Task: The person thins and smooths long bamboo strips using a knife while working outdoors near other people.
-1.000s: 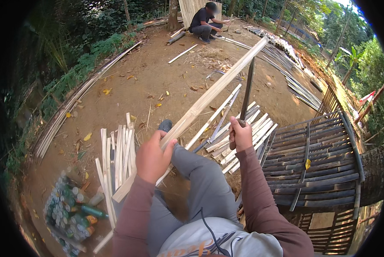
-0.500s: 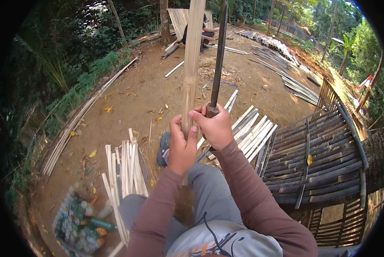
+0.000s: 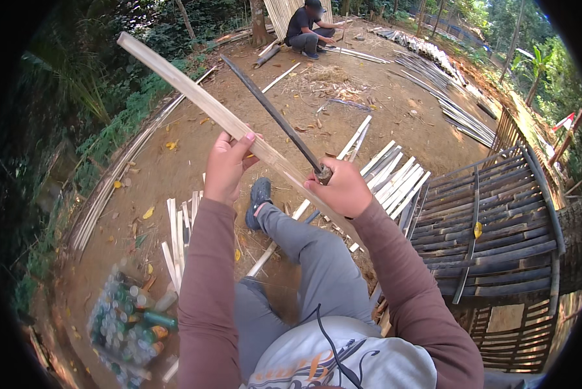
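A long pale bamboo slat slants across in front of me, its far end up at the left and its near end passing under my right forearm. My left hand is closed on it around the middle, thumb on top. My right hand grips the wooden handle of a machete, whose long dark blade points up and left, roughly alongside the slat and apart from it. The right fist is right beside the slat's lower part; whether it also touches the slat I cannot tell.
Split bamboo slats lie right of my feet, with another bundle at left. A dark bamboo rack stands at right. Plastic bottles are heaped lower left. Another person squats at the far side near a tree.
The slat and machete have swung from nearly upright to leaning far left. My left hand has moved up and left along with the slat, and my hands are farther apart.
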`<action>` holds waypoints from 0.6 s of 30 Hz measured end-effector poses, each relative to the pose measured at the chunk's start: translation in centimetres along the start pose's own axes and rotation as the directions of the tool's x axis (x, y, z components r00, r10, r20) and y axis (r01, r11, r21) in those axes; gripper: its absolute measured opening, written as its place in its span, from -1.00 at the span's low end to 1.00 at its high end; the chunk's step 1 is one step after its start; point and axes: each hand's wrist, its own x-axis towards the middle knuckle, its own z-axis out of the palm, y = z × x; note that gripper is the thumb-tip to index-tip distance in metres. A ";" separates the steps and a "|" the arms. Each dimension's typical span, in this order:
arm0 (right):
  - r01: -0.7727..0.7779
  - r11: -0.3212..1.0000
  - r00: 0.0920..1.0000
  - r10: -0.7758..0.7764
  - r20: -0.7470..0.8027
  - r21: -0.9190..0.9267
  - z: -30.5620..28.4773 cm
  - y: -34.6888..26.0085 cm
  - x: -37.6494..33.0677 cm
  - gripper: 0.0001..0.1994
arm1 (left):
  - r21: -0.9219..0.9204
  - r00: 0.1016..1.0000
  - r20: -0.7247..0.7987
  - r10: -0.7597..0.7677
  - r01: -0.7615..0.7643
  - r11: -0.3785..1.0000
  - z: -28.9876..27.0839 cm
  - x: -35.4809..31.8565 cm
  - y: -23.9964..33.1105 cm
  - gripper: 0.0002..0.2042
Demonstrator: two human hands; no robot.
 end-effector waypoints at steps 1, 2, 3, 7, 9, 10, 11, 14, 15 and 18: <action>-0.002 0.998 1.000 0.002 0.011 -0.060 0.2 0.4 -0.1 -0.74 | 0.026 0.999 -0.031 -0.014 0.015 1.000 -0.4 -0.4 -0.9 -0.63; -0.013 0.992 1.000 0.014 0.013 -0.126 0.2 0.5 -0.2 -0.75 | 0.052 0.998 -0.062 -0.027 0.030 0.998 -0.9 -1.0 -1.7 -0.65; -0.006 0.985 1.000 0.006 0.000 -0.170 0.3 1.1 -0.3 -0.75 | 0.044 0.995 -0.097 -0.020 0.025 0.999 -1.1 -1.7 -2.5 -0.66; -0.024 0.954 0.999 0.009 -0.052 -0.300 1.1 5.0 -0.1 -0.75 | 0.059 0.977 -0.211 0.016 -0.003 0.998 -2.1 -4.8 -4.7 -0.66; -0.046 0.938 0.994 0.009 -0.111 -0.343 1.2 6.9 -0.2 -0.76 | 0.096 0.962 -0.270 0.047 -0.022 0.995 -2.4 -6.1 -5.5 -0.66; -0.122 0.943 0.991 0.097 -0.096 -0.310 1.1 7.5 0.0 -0.80 | 0.102 0.964 -0.262 0.041 -0.014 0.995 -2.5 -6.8 -5.4 -0.67; -0.163 0.948 0.984 0.137 -0.113 -0.272 1.1 8.8 0.2 -0.80 | 0.109 0.966 -0.255 0.034 -0.006 0.994 -2.6 -7.4 -5.2 -0.69; -0.295 0.941 0.949 0.269 -0.164 -0.163 0.9 12.5 0.4 -0.78 | 0.113 0.977 -0.215 0.014 0.010 0.994 -3.2 -8.3 -5.3 -0.73; -0.330 0.918 0.927 0.271 -0.258 -0.222 0.5 14.0 0.3 -0.77 | 0.109 0.980 -0.198 0.008 0.014 0.994 -3.3 -8.4 -5.6 -0.74; -0.495 0.819 0.835 0.355 -0.420 -0.291 -1.3 16.7 -0.2 -0.72 | 0.108 0.981 -0.187 0.049 -0.029 0.994 -3.0 -8.3 -6.7 -0.78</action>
